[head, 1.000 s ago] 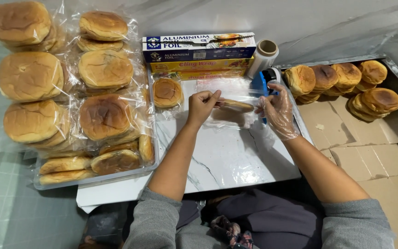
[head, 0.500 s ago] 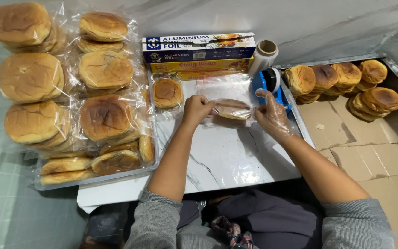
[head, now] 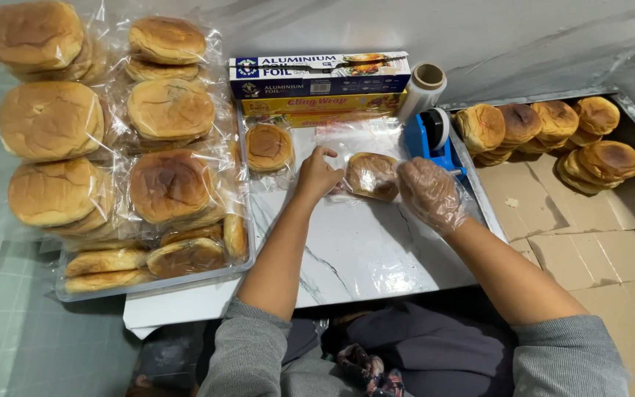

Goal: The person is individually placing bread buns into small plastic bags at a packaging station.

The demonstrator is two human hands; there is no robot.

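A brown bun in clear plastic wrap [head: 373, 176] lies on the white marble board [head: 354, 250]. My left hand [head: 318, 173], bare, grips the wrap at the bun's left edge. Covered by a thin clear glove, my right hand [head: 429, 192] holds the bun's right side. Another wrapped bun [head: 268, 146] rests on the board to the left, apart from my hands.
A tray [head: 156, 283] at the left carries several bagged buns [head: 169, 184]. Boxes of foil and wrap [head: 319, 73], a clear roll [head: 422, 88] and a blue tape dispenser [head: 432, 138] stand at the back. Unwrapped buns [head: 553, 132] sit on cardboard [head: 589, 235] at the right.
The bun was held up edge-on between both hands; now it lies flat on the board in its wrap. Both hands have closed in on its sides.
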